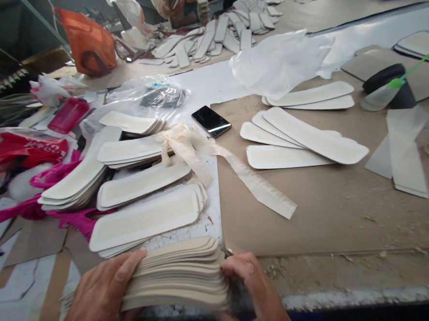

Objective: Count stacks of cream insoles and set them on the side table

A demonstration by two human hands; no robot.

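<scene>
While both hands clamp it, the fanned stack of beige strips [181,274] sits at the near edge of the worktable [330,221], partly over the lip. Left hand [99,296] lies flat along the stack's left end, fingers stretched over the top, closed against it rather than curled round. Right hand [253,286] pinches the right end, thumb on top, fingers tucked under; something thin and metallic pokes out by the thumb, can't tell what.

Risk, as I judge it: the stack is already splayed, so loosening either end could let strips slide off the table edge, or skid into the white padded piles [140,199] just behind.

Surface: brown board sheet [312,212] on the right, dusty with scraps along the front; white sheet under the piles on the left. More white pieces [300,138] fanned out mid-table, a loose cloth tie [237,173] trailing across, a black phone [211,121] beyond it. Crumpled clear plastic [281,62], orange bag [89,42], pink and red bags at the left. Another person's hands [170,3] work at the far end.
</scene>
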